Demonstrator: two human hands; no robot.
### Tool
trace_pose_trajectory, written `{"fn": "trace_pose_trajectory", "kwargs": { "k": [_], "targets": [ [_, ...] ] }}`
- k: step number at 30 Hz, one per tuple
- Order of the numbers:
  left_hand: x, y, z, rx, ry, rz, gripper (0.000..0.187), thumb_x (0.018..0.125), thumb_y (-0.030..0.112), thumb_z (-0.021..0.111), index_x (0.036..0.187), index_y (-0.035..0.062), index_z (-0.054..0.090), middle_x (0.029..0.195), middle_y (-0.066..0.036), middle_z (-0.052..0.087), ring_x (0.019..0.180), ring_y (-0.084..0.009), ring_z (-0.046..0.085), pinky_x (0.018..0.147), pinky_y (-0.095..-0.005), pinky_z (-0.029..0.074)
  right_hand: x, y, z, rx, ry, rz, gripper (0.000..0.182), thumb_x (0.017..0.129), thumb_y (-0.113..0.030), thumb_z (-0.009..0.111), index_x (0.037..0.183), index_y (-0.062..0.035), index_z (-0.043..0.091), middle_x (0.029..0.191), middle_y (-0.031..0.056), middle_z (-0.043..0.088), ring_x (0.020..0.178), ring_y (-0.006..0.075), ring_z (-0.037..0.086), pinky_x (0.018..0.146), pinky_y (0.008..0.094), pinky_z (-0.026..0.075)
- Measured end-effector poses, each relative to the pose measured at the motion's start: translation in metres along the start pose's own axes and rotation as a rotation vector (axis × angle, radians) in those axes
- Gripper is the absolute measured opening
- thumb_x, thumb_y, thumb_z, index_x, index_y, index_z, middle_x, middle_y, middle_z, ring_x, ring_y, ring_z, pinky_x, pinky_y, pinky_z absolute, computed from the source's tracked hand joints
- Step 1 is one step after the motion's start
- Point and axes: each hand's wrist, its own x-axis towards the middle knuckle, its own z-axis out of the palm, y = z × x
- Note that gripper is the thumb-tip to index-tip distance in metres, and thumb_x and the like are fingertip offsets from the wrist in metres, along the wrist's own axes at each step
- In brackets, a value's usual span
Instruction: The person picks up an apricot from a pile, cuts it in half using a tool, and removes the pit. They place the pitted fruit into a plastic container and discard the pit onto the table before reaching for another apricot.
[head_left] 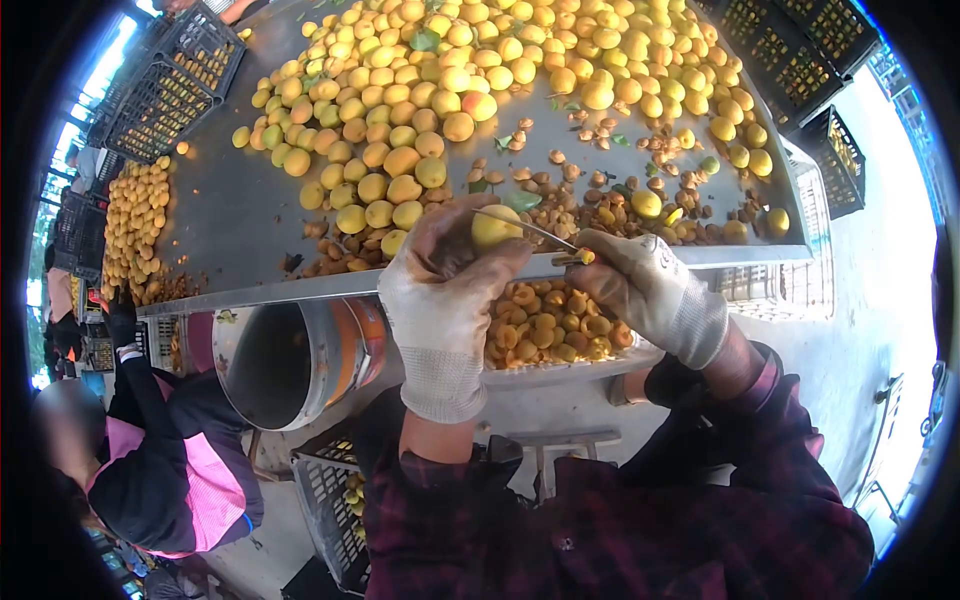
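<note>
My left hand (445,290), in a worn white glove, holds a yellow apricot (494,228) at the front edge of a metal sorting table (230,210). A thin knife (530,232) is gripped by my gloved right hand (650,290), and its blade lies across the top of the apricot. Below both hands a tray (560,372) holds several halved apricots (545,325). A big heap of whole apricots (450,70) covers the far half of the table. Brown pits (570,195) and leaves lie scattered just beyond my hands.
A metal bucket (290,360) hangs under the table edge at the left. Black crates (165,85) with fruit stand at the upper left and upper right (800,50). A person in a pink and black top (170,470) works at lower left. Another crate (335,500) sits by my knees.
</note>
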Motion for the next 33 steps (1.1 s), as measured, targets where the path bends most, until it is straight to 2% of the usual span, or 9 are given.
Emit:
{"fn": "trace_pose_trajectory", "kwargs": {
  "k": [5, 7, 15, 17, 20, 22, 26, 29, 33],
  "targets": [
    [-0.002, 0.001, -0.002, 0.021, 0.017, -0.009, 0.035, 0.075, -0.012, 0.073, 0.11, -0.0081, 0.067, 0.094, -0.009, 0.071, 0.084, -0.0124, 0.067, 0.077, -0.0239, 0.054, 0.001, -0.005, 0.002, 0.018, -0.119, 0.188, 0.04, 0.1, -0.027, 0.061, 0.122, 0.0058, 0.058, 0.084, 0.0183, 0.069, 0.077, 0.029, 0.07, 0.067, 0.0351, 0.052],
    [-0.003, 0.002, -0.003, 0.028, 0.021, -0.002, 0.033, 0.076, -0.01, 0.073, 0.109, -0.0083, 0.067, 0.094, -0.009, 0.071, 0.084, -0.0122, 0.067, 0.076, -0.0238, 0.054, 0.005, -0.016, 0.003, 0.059, -0.112, 0.26, 0.034, 0.1, -0.029, 0.062, 0.113, 0.002, 0.06, 0.074, 0.0223, 0.063, 0.07, 0.0331, 0.068, 0.061, 0.0399, 0.051],
    [-0.001, -0.018, -0.006, -0.121, 0.081, -0.058, 0.028, 0.083, 0.01, 0.075, 0.105, -0.0059, 0.067, 0.087, -0.008, 0.069, 0.073, -0.0139, 0.066, 0.066, -0.0253, 0.053, 0.012, -0.008, 0.033, 0.227, -0.04, 0.178, 0.035, 0.102, -0.033, 0.057, 0.108, 0.0016, 0.06, 0.082, 0.0238, 0.063, 0.078, 0.0393, 0.065, 0.066, 0.041, 0.049],
    [-0.003, -0.007, 0.002, -0.149, 0.124, -0.119, 0.023, 0.083, 0.006, 0.078, 0.101, -0.0057, 0.068, 0.079, -0.003, 0.064, 0.063, -0.0049, 0.052, 0.054, -0.0201, 0.042, 0.013, -0.008, 0.033, 0.218, -0.04, 0.184, 0.034, 0.102, -0.032, 0.057, 0.107, 0.0016, 0.06, 0.082, 0.0243, 0.063, 0.079, 0.0405, 0.064, 0.066, 0.0413, 0.049],
    [-0.003, 0.003, -0.001, 0.099, 0.006, -0.067, 0.025, 0.083, 0.008, 0.079, 0.101, -0.0057, 0.068, 0.076, 0.0, 0.06, 0.063, -0.0036, 0.049, 0.053, -0.0191, 0.038, 0.009, -0.011, 0.03, 0.224, 0.02, 0.11, 0.034, 0.102, -0.032, 0.057, 0.105, 0.0023, 0.061, 0.08, 0.0239, 0.063, 0.073, 0.0366, 0.063, 0.066, 0.0404, 0.048],
    [-0.002, -0.005, -0.005, 0.079, 0.0, -0.017, 0.026, 0.084, 0.012, 0.079, 0.101, -0.0055, 0.068, 0.075, 0.002, 0.058, 0.061, -0.0031, 0.047, 0.052, -0.0188, 0.036, 0.01, -0.025, 0.023, 0.345, -0.146, 0.384, 0.036, 0.103, -0.033, 0.057, 0.103, 0.0032, 0.062, 0.079, 0.0215, 0.062, 0.069, 0.0276, 0.061, 0.065, 0.0387, 0.048],
    [0.001, -0.024, -0.003, -0.063, 0.043, 0.036, 0.031, 0.088, 0.025, 0.077, 0.097, -0.0031, 0.068, 0.072, 0.006, 0.052, 0.06, -0.0018, 0.042, 0.051, -0.0183, 0.03, 0.009, -0.023, 0.047, 0.473, -0.054, 0.426, 0.038, 0.103, -0.033, 0.056, 0.106, 0.0041, 0.063, 0.079, 0.0164, 0.064, 0.069, 0.0172, 0.058, 0.064, 0.0374, 0.048],
    [-0.003, -0.017, 0.001, 0.088, 0.032, 0.001, 0.034, 0.09, 0.032, 0.074, 0.093, -0.0011, 0.066, 0.072, 0.007, 0.049, 0.06, -0.0018, 0.041, 0.051, -0.0189, 0.028, 0.006, -0.007, 0.062, 0.45, 0.172, 0.155, 0.036, 0.102, -0.032, 0.057, 0.11, 0.0029, 0.061, 0.079, 0.018, 0.065, 0.07, 0.0234, 0.064, 0.064, 0.0373, 0.05],
    [-0.006, -0.013, 0.006, 0.077, 0.004, -0.059, 0.033, 0.091, 0.033, 0.073, 0.088, 0.001, 0.064, 0.071, 0.007, 0.047, 0.062, -0.0014, 0.04, 0.051, -0.0191, 0.026, 0.007, -0.007, 0.046, 0.364, 0.113, 0.083, 0.036, 0.102, -0.032, 0.057, 0.115, 0.0019, 0.058, 0.083, 0.0205, 0.067, 0.076, 0.0328, 0.068, 0.064, 0.0376, 0.051]
  ]
}}
